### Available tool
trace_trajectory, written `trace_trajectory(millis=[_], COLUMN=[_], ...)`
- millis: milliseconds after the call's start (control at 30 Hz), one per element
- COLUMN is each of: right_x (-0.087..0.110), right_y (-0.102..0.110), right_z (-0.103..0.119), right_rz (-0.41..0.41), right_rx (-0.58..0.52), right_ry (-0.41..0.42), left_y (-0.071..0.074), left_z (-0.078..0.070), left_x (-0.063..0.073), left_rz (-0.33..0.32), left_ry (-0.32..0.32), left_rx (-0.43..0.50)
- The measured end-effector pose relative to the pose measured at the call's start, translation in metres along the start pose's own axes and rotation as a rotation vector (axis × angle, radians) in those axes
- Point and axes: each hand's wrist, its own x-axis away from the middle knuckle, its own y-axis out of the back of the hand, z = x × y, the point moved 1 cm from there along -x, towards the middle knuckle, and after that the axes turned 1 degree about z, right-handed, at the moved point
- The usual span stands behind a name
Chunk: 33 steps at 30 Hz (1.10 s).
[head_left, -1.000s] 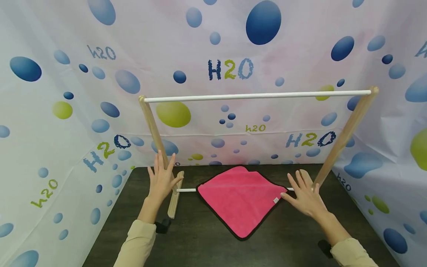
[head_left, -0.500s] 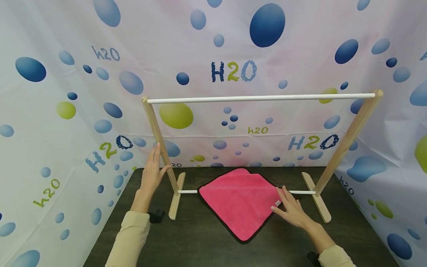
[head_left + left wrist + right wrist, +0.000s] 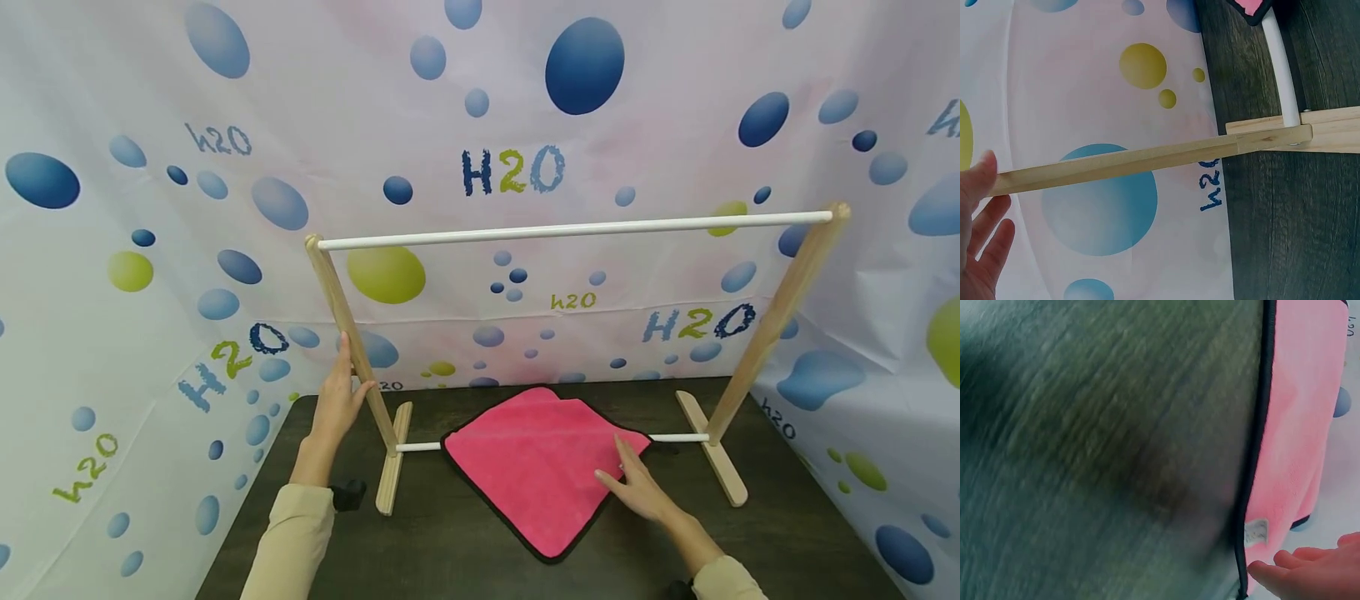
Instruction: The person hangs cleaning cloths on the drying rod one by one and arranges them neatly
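Note:
A drying rack with wooden side posts and a white top rail (image 3: 570, 231) stands on the table. My left hand (image 3: 335, 408) is at its left post (image 3: 347, 317); in the left wrist view the post (image 3: 1116, 164) runs between thumb (image 3: 985, 170) and fingers, which hold it. A pink cloth (image 3: 525, 475) with black edging lies in a diamond shape over the rack's lower white bar (image 3: 418, 447). My right hand (image 3: 641, 487) reaches over the cloth's right side, fingers extended. In the right wrist view its fingertips are right by the cloth's white tag (image 3: 1256, 532).
The rack's wooden feet rest on the dark table (image 3: 450, 550), the right foot (image 3: 712, 450) beyond my right hand. A white curtain (image 3: 150, 333) with blue and green dots and H2O lettering hangs behind and at both sides.
My left hand has gone from spread fingers in front of the left post to holding it. My right hand has moved left from the right post to over the cloth.

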Motion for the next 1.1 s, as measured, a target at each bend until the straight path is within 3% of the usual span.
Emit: trace_trajectory(millis=[300,567,1100], right_x=[-0.003,-0.005,-0.013], right_y=[-0.005,-0.009,-0.017], right_z=[-0.009,-0.012,-0.021], right_rz=[0.09,0.078,-0.028], right_rx=[-0.055,0.076,0.147], right_ry=[-0.114,-0.084,-0.193], left_y=[-0.001,-0.002,-0.001], left_z=[-0.003,-0.002,-0.002], left_x=[-0.005,-0.005,-0.003], left_rz=[0.045,0.071,0.06], left_ry=[0.043,0.106,0.124], left_rx=[-0.03,0.003,0.026])
